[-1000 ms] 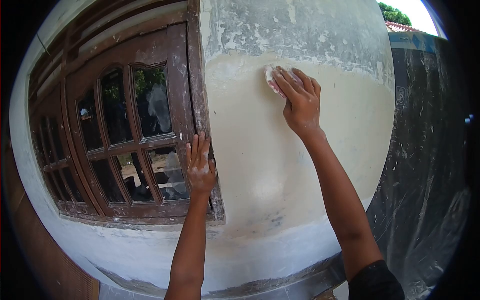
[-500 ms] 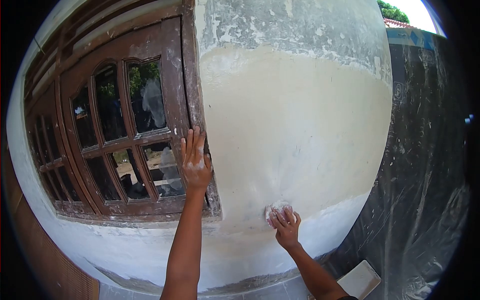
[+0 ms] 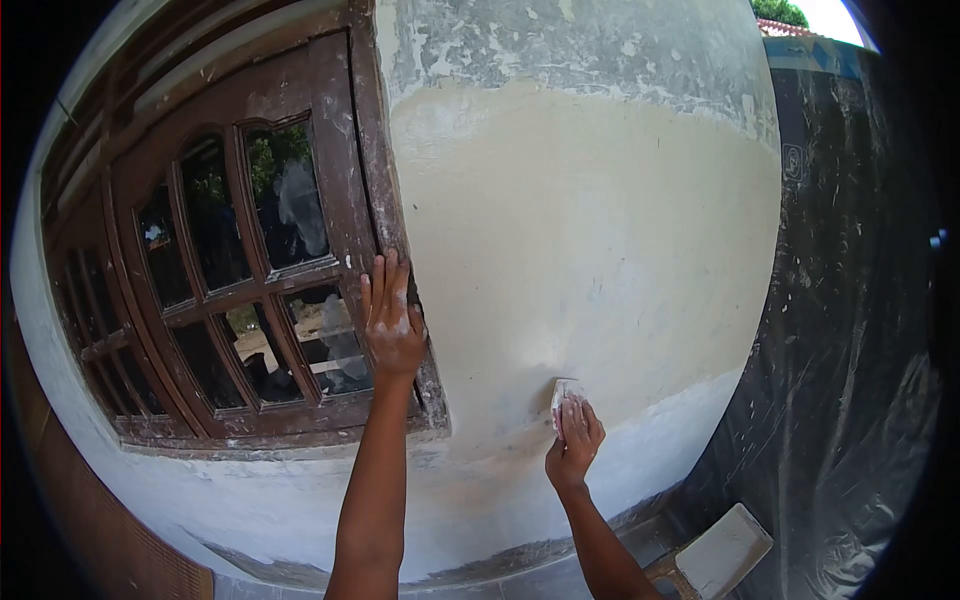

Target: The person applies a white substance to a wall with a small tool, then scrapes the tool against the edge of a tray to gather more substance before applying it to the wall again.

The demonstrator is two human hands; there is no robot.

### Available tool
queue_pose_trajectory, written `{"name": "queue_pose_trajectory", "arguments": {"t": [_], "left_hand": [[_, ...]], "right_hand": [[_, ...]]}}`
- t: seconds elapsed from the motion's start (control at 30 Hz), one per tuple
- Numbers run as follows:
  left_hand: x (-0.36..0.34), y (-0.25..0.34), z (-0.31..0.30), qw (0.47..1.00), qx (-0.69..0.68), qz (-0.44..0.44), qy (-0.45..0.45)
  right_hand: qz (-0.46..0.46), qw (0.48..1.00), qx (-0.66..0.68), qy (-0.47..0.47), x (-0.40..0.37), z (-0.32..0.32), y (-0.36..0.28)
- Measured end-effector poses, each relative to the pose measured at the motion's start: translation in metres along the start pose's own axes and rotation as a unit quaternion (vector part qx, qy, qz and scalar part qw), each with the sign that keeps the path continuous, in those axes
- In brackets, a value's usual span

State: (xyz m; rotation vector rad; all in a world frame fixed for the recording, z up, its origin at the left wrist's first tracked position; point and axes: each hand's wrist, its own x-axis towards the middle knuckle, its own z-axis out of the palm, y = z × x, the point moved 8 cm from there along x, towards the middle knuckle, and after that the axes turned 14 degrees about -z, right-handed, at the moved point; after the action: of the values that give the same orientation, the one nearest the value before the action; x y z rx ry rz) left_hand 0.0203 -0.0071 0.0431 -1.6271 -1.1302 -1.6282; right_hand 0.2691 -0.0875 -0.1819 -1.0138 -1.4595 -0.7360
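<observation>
My left hand (image 3: 392, 325) lies flat against the brown wooden window frame (image 3: 398, 215), fingers stretched upward and white smears across its back. My right hand (image 3: 573, 445) is closed around a flat, whitish, smeared piece (image 3: 562, 400) with reddish patches, whose exact kind I cannot make out. That piece is turned edge-on at the lower part of the cream-coated wall (image 3: 590, 230), and a shadow falls on the wall just left of it. Bare grey, patchy plaster (image 3: 590, 45) shows above the coat, and a white band (image 3: 640, 430) runs below it.
Brown window shutters with glass panes (image 3: 215, 215) fill the left side. Dark plastic sheeting (image 3: 850, 300) hangs at the right. A pale, flat rectangular object (image 3: 725, 550) stands low beside my right forearm. A woven brown surface (image 3: 110, 520) shows at lower left.
My right hand has turned, so the piece now shows edge-on and sits slightly higher. My left hand stays on the window frame. The view has shifted a little.
</observation>
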Motion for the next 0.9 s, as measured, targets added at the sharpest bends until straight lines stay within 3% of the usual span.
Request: {"name": "queue_pose_trajectory", "arguments": {"t": [0.17,0.47,0.57,0.63,0.7,0.77,0.83,0.9], "left_hand": [[-0.002,0.000,0.001,1.000,0.001,0.008,0.005],[-0.002,-0.001,0.003,1.000,-0.010,0.009,0.001],[-0.001,-0.002,0.001,1.000,-0.013,0.020,0.008],[-0.001,-0.001,-0.001,1.000,-0.021,0.006,-0.004],[-0.006,0.000,-0.005,0.999,-0.039,0.000,-0.022],[-0.020,0.004,-0.015,0.997,-0.081,-0.005,0.006],[-0.050,0.018,-0.023,0.994,-0.105,-0.017,0.008],[-0.096,0.042,-0.032,0.982,-0.185,-0.020,0.002]], "right_hand": [[0.063,0.998,-0.001,-0.006,-0.040,0.018,-0.010],[0.085,0.995,-0.029,-0.034,-0.063,0.055,-0.034],[0.068,0.997,-0.010,-0.043,-0.085,0.041,-0.052],[0.109,0.989,0.086,-0.058,-0.106,0.032,-0.053],[0.126,0.989,0.066,-0.040,-0.112,0.008,-0.047],[0.383,0.901,0.193,-0.063,-0.139,-0.003,-0.014],[0.426,0.880,0.204,-0.049,-0.163,-0.011,0.015],[0.465,0.848,0.251,0.036,-0.184,-0.031,0.043]]}}
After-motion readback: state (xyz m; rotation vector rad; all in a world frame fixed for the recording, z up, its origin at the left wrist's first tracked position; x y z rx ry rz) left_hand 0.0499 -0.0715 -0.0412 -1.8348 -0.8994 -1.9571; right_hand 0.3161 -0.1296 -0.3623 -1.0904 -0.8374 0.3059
